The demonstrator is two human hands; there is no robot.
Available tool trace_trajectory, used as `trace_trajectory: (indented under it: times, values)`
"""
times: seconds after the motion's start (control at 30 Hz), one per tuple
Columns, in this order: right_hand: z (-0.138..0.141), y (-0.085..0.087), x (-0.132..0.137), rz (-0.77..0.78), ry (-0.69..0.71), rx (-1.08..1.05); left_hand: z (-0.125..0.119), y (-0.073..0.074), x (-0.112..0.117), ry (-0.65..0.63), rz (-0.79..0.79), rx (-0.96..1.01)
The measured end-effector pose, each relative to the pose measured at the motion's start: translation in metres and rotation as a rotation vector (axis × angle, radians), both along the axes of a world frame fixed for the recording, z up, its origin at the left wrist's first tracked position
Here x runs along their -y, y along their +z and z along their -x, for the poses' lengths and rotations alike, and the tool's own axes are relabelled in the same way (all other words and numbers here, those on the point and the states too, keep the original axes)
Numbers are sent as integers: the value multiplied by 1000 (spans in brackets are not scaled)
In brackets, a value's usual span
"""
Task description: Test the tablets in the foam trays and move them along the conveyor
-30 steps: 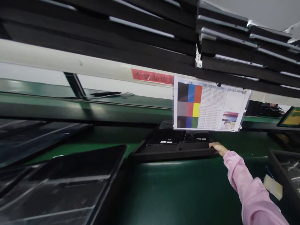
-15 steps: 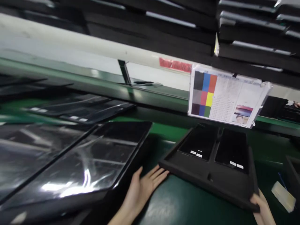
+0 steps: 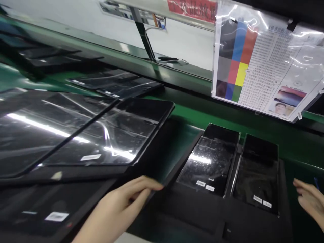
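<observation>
In front of me lies a black foam tray (image 3: pixel 192 212) with two dark glossy panels in it, a left panel (image 3: pixel 210 158) and a right panel (image 3: pixel 258 172). Each panel carries small white labels near its lower edge. My left hand (image 3: pixel 124 206) is at the tray's left edge, thumb and fingers closed on the rim. Off the tray's right side, my right hand (image 3: pixel 310 200) is apart from it, fingers stretched out and holding nothing.
To the left, large glossy sheets (image 3: pixel 101 135) rest on dark foam trays. More dark panels (image 3: pixel 118 82) lie farther back on the green bench. A plastic-sleeved chart (image 3: pixel 263 64) with colour squares hangs above the tray, below a red sign (image 3: pixel 192 10).
The tray has come nearer and lower in view. My right hand has let go of its corner. My left hand has turned from an open palm to a grip on the left rim. The view has shifted.
</observation>
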State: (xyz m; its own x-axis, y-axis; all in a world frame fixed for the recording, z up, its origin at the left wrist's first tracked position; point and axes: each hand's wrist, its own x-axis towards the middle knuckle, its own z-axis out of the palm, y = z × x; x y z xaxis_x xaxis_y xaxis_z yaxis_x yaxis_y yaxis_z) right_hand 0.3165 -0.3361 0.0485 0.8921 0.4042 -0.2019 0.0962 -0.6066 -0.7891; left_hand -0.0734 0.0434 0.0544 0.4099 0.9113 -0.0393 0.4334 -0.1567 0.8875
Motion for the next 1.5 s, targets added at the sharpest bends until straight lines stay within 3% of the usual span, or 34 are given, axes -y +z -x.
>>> trace_trajectory:
  times: [0.1, 0.23, 0.37, 0.5, 0.73, 0.87, 1.0, 1.2, 1.37, 1.5]
  values:
    - [-39, -8, -67, -217, -10, 139, -73, 31, -5, -298, -193, -15]
    - [-58, -46, -130, -376, -96, 153, -183, 55, -11, -601, -504, -176]
    - [-57, -74, -144, -518, -87, 112, -260, 45, -18, -594, -640, -329]
    - [-60, -84, -144, -587, -67, 73, -292, 22, -30, -534, -665, -479]
    - [-62, -88, -147, -596, -31, 67, -288, 6, -31, -513, -688, -610]
    - [-49, -88, -147, -558, -27, 107, -275, 7, -22, -506, -685, -653]
    - [-38, -83, -145, -506, -27, 123, -260, 11, -15, -581, -652, -654]
    - [-33, -73, -136, -411, 6, 135, -236, 13, -19, -604, -514, -510]
    - [-28, -63, -125, -286, 85, 133, -171, 14, -43, -422, -392, -381]
    - [-23, -49, -108, -152, 271, 123, -96, -4, -42, -311, -122, -289]
